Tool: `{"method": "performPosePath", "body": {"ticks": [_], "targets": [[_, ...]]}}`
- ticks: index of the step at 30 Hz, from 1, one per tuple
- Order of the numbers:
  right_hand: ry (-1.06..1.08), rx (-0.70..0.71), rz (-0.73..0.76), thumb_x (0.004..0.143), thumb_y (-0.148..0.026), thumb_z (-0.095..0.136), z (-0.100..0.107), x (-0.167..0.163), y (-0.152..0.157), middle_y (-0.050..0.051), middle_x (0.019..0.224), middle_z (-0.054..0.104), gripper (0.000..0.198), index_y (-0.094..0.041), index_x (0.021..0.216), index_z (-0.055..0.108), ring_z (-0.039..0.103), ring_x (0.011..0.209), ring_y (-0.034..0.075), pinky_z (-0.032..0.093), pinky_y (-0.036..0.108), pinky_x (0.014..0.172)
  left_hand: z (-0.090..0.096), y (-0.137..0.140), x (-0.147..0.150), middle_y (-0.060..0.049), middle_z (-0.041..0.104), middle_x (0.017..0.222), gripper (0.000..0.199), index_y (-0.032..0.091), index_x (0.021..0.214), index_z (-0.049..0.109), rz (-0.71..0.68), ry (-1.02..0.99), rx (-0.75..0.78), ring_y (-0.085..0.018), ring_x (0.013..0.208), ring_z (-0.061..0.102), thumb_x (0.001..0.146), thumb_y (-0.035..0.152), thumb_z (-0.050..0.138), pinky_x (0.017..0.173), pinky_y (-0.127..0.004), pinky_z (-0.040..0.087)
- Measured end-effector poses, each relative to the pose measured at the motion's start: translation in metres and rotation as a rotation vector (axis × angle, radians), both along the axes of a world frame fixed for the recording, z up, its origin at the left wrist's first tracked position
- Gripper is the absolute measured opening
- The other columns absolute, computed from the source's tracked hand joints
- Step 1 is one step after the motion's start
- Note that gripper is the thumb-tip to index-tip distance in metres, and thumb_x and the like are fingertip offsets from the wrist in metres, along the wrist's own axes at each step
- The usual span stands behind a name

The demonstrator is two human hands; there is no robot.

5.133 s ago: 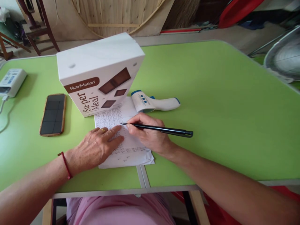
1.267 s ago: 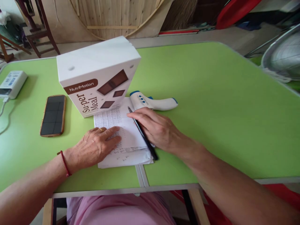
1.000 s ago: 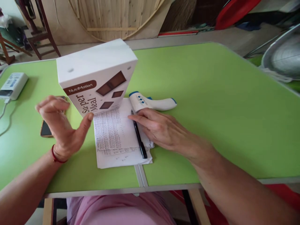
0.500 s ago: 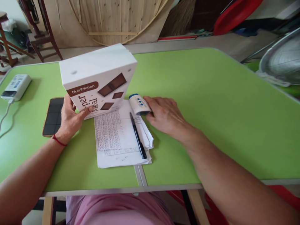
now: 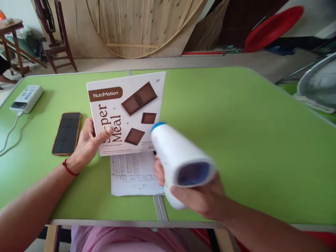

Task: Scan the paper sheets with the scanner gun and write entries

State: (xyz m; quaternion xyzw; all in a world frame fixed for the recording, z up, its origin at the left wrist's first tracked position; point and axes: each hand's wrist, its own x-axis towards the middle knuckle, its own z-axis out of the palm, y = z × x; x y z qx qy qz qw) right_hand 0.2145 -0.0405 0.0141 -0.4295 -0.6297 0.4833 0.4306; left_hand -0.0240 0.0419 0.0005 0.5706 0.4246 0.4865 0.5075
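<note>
White plastic gun-shaped thermometer with blue trim [image 5: 172, 152] in the right hand [image 5: 203, 199], white cardboard NutriMotion box [image 5: 141, 101] in the left hand [image 5: 88, 141].
The right hand grips the thermometer's handle, raised in front of the box's lower right corner and slightly blurred, its blue end towards the box and its dark oval recess facing the camera. The left hand, with a red cord bracelet [image 5: 69, 168] at the wrist, clasps the box's lower left side, thumb across the printed front; whether the box touches the green tabletop [image 5: 249, 140] cannot be told. Handwritten white paper sheets [image 5: 133, 183] lie on the tabletop, partly hidden by the box and right hand. Beside the left hand lies a black-screened phone in an orange-brown case [image 5: 66, 133].
</note>
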Motion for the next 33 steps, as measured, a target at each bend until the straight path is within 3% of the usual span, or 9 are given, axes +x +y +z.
{"method": "performPosePath", "body": {"ticks": [3, 7, 11, 23, 33], "targets": [[0.086, -0.184, 0.088, 0.075, -0.026, 0.063, -0.010, -0.013, -0.001, -0.001, 0.068, 0.056, 0.010, -0.022, 0.082, 0.056, 0.052, 0.057, 0.013, 0.046, 0.028, 0.051, -0.005, 0.001, -0.001, -0.011, 0.064, 0.117, 0.049, 0.019, 0.116, 0.051, 0.008, -0.015, 0.013, -0.029, 0.106, 0.064, 0.081, 0.046, 0.073, 0.084, -0.043, 0.056], [0.184, -0.277, 0.098, 0.080, -0.034, 0.064, -0.017, -0.016, 0.001, -0.001, 0.073, 0.055, 0.018, -0.021, 0.089, 0.056, 0.050, 0.063, 0.012, 0.045, 0.029, 0.057, -0.003, 0.001, 0.000, -0.012, 0.063, 0.119, 0.056, 0.018, 0.116, 0.051, -0.024, 0.031, 0.008, -0.030, 0.106, 0.063, 0.075, 0.044, 0.079, 0.087, -0.045, 0.055], [0.232, -0.301, 0.171, 0.082, -0.041, 0.064, -0.017, -0.019, 0.002, 0.000, 0.075, 0.056, 0.024, -0.020, 0.086, 0.054, 0.051, 0.064, 0.013, 0.045, 0.029, 0.058, 0.004, 0.002, 0.002, -0.013, 0.066, 0.118, 0.056, 0.017, 0.116, 0.053, -0.126, -0.003, -0.041, -0.031, 0.106, 0.064, 0.073, 0.039, 0.081, 0.086, -0.044, 0.055], [0.300, -0.368, 0.243, 0.078, -0.045, 0.072, -0.010, -0.024, 0.007, 0.004, 0.077, 0.065, 0.030, -0.018, 0.084, 0.059, 0.064, 0.069, 0.016, 0.055, 0.032, 0.065, 0.010, 0.005, 0.002, -0.012, 0.069, 0.110, 0.045, 0.016, 0.105, 0.063, -0.166, 0.024, 0.002, -0.029, 0.098, 0.068, 0.071, 0.040, 0.082, 0.083, -0.042, 0.058], [0.327, -0.361, 0.257, 0.077, -0.044, 0.075, -0.011, -0.023, 0.008, 0.004, 0.077, 0.066, 0.031, -0.017, 0.084, 0.062, 0.065, 0.068, 0.015, 0.055, 0.031, 0.064, 0.011, 0.005, 0.002, -0.010, 0.070, 0.109, 0.041, 0.017, 0.104, 0.063, -0.181, 0.055, 0.040, -0.027, 0.098, 0.067, 0.074, 0.040, 0.079, 0.085, -0.042, 0.058]]}}
